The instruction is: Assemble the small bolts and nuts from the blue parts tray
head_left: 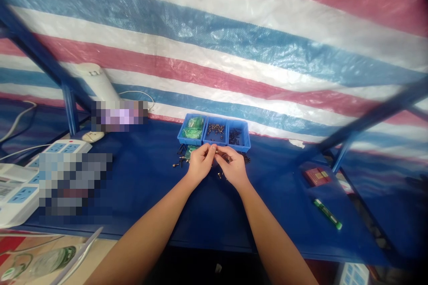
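Note:
My left hand [200, 164] and my right hand [233, 168] meet over the blue table, thumbs and fingers pinched together. Between the fingertips is a tiny brass-toned piece, mostly hidden, so its kind does not show. Just beyond stand three joined blue bins: the left bin [181, 135] holds green packets [193, 132], the middle one brass-coloured screws [216, 129], the right one black screws [234, 136]. Around my hands lie loose black screws [181, 149], a brass-coloured screw [175, 165] to the left and another small brass-coloured piece [220, 175] below.
A white power strip [20, 207] lies at left beside a blurred-out object. Behind it leans a white cylinder [100, 81]. On the right are a red box [317, 177] and a green tube-like item [327, 214]. Blue metal braces [337, 136] flank the table; a striped sheet [214, 53] hangs behind.

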`<state>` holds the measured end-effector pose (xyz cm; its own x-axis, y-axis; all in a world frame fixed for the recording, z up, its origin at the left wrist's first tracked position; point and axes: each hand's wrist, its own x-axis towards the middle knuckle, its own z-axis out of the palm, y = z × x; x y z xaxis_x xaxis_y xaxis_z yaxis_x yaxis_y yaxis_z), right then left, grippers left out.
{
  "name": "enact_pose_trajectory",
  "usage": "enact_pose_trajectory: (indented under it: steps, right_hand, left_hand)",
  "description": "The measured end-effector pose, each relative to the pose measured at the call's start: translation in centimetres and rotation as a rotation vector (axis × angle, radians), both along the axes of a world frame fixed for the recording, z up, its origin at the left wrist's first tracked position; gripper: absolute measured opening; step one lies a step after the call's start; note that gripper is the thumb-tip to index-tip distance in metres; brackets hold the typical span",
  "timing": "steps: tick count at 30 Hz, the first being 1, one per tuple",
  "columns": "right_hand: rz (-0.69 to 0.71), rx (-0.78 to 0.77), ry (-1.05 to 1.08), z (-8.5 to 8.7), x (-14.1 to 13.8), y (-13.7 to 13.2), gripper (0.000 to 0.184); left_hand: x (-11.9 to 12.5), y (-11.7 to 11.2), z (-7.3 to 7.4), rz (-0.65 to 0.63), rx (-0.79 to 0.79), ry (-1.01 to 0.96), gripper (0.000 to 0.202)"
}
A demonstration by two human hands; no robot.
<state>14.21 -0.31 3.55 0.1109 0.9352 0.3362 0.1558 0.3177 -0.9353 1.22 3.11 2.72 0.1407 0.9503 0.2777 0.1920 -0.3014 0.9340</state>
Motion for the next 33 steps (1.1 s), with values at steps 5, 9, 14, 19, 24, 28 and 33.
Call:
enact_pose_trajectory:
  steps: [5, 9, 14, 19, 24, 28, 33]
  right_hand:
    - [-0.006, -0.008, 0.013, 0.0, -0.09, -0.08, 0.02]
    - [-0.036, 0.01, 0.014, -0.32, 0.08, 0.15, 0.019]
    - [-0.007, 0.012, 0.012, -0.55, 0.12, 0.24, 0.019]
    - [0.007, -0.013, 0.029, -0.31, 0.01, 0.09, 0.02]
    - [-0.021, -0.013, 0.04, -0.34, 0.11, 0.18, 0.021]
    - [-0.01, -0.009, 0.04, -0.53, 0.19, 0.27, 0.021]
    - [0.023, -0.012, 0.054, -0.42, -0.01, 0.2, 0.023]
  left_hand:
    - [-0.16, 0.12, -0.01, -0.003, 0.01, -0.002, 0.04]
    - [0.05, -0.03, 0.02, -0.048, 0.008, -0.083, 0.029]
    - [0.18, -0.03, 0.05, -0.032, -0.004, -0.068, 0.035]
    - [-0.02, 0.08, 0.05, 0.008, 0.013, -0.008, 0.044]
    - [0.0, 0.06, 0.0, -0.019, 0.017, -0.047, 0.034]
    - [0.1, 0.07, -0.1, -0.041, 0.02, -0.046, 0.034]
    - [0.03, 0.11, -0.18, -0.003, 0.013, 0.01, 0.042]
